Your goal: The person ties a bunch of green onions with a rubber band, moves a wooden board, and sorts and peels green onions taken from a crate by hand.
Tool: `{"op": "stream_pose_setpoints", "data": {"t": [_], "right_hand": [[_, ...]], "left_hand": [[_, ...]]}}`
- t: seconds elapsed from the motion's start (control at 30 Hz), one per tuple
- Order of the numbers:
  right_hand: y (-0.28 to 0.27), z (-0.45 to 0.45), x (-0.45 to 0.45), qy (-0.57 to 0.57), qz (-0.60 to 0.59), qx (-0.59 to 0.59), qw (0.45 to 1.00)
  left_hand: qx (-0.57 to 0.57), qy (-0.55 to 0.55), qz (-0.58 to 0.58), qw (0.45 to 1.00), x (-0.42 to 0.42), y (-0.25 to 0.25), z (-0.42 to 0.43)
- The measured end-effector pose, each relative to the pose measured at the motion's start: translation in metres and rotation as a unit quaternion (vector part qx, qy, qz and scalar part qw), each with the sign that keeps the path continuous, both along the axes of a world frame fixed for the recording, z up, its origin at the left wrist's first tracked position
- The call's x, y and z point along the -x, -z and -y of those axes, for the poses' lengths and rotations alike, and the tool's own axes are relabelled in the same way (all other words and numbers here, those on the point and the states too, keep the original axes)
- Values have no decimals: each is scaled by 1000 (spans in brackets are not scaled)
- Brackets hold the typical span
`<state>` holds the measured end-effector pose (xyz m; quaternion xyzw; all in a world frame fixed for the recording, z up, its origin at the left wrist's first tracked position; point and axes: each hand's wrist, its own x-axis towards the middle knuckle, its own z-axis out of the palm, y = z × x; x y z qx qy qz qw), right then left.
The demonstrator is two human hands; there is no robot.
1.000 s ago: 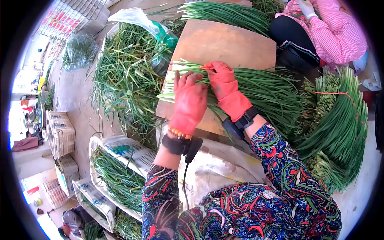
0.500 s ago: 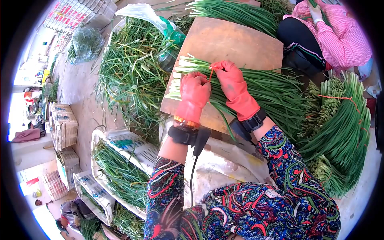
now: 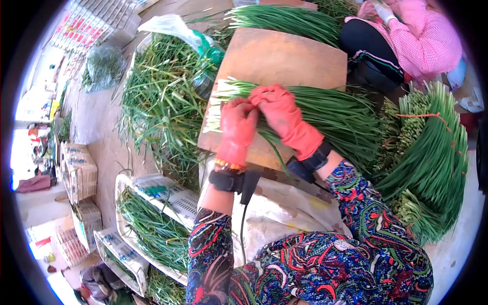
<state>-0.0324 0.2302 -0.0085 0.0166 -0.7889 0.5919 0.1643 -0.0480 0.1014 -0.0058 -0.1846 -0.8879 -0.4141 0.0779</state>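
A bundle of garlic chives (image 3: 338,112) lies across a wooden board (image 3: 287,58), its pale stem ends to the left and green leaves to the right. Both my hands wear red rubber gloves and meet on top of the bundle near the stems. My left hand (image 3: 238,127) is closed, fingertips pinched by the other glove. My right hand (image 3: 280,113) is curled shut against it, knuckles up. The red tie between them is hidden by the gloves in this view. A few leaves droop over the board's near edge.
Tied chives (image 3: 432,147) are stacked at right, more chives (image 3: 284,23) beyond the board. Loose leaves (image 3: 162,96) are heaped at left, near crates of greens (image 3: 152,218). A co-worker in a pink checked top (image 3: 427,40) sits at upper right.
My right hand has come down and left against my left hand, its fingers curling over. The red tie seen stretched between them is now covered. The whole view has shifted slightly.
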Motion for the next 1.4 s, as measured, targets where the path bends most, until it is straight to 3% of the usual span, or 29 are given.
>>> {"op": "stream_pose_setpoints", "data": {"t": [0.07,0.13,0.2,0.23,0.3,0.33,0.37,0.4,0.47,0.5,0.6,0.63,0.67,0.73,0.77,0.83,0.9,1.0,1.07,1.1,1.13,1.2,1.27,1.3,1.33,1.4], "right_hand": [[8,6,-3,30,-96,-38,994],[13,9,-7,51,-136,-76,986],[7,11,-9,72,-147,-81,983],[4,12,-10,81,-153,-82,982],[5,10,-11,44,-105,65,991],[4,11,-11,23,-81,139,987],[4,14,-13,16,11,323,946],[0,13,-15,14,39,361,932],[-9,14,-18,9,93,438,894],[-13,18,-17,42,42,376,925],[-28,3,-18,80,-47,430,898],[-22,-14,-21,-88,-17,490,867],[-14,-38,-25,-250,12,532,809],[-13,-45,-39,-373,170,517,751],[-14,-36,-60,-336,299,467,761],[-31,-15,-71,-252,445,492,705],[-51,14,-62,-174,476,642,575],[-17,33,-55,-166,363,676,620],[34,44,-57,-185,318,659,655],[55,47,-60,-192,313,641,674],[40,45,-71,-181,319,618,695],[25,47,-92,-165,347,594,707],[27,51,-105,-154,383,591,693],[41,52,-110,-178,397,589,681],[47,57,-117,-176,400,564,701],[47,61,-124,-174,401,510,741]], "left_hand": [[-5,30,57,998,5,-1,6],[-60,26,60,996,7,7,6],[-73,89,77,990,13,13,9],[-157,102,145,972,12,15,9],[-280,89,284,913,10,13,6],[-167,78,158,970,5,10,5],[-49,64,28,996,-4,7,3],[72,48,-104,991,-14,4,0],[49,5,-71,996,-29,9,-1],[17,14,-50,998,-29,9,0],[-48,55,12,997,-25,8,12],[-37,86,15,996,-24,8,19],[-161,98,92,978,-27,5,23],[-405,129,239,873,-33,-4,20],[-391,143,298,859,-32,-10,26],[-352,182,270,878,-31,-13,36],[-319,210,286,878,-29,-18,45],[-180,250,241,920,-29,-28,51],[-116,309,240,913,-24,-38,59],[-180,272,302,896,-30,-57,55],[-242,230,365,869,-39,-84,48],[-60,195,68,977,-35,-121,30],[38,81,-142,986,-30,-123,13],[105,37,-194,975,-23,-97,7],[284,74,-112,950,-14,-33,9],[314,131,126,932,-6,-31,8]]}}
